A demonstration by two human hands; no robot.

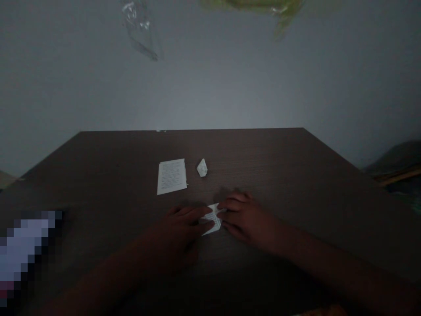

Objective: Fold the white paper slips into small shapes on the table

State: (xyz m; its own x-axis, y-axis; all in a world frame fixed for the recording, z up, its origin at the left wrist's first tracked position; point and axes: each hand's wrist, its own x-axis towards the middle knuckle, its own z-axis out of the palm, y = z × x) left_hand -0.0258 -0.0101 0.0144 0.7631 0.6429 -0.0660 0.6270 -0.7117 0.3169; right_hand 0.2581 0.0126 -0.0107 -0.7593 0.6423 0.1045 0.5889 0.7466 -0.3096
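A small piece of folded printed paper lies on the dark table between my hands. My left hand grips its left side, with thumb and forefinger on the paper. From the right, the fingers of my right hand are bent and press on the paper's right edge and top. Both hands cover parts of the paper, so its full shape is hidden. Beyond the hands rests a small folded paper piece with pointed corners. To its left lies a printed paper sheet, roughly square, lying flat.
The dark brown table meets a pale wall. A pixelated, screen-like object is at the left. Clear plastic and yellow plastic hang on the wall. Dark items stand past the right edge.
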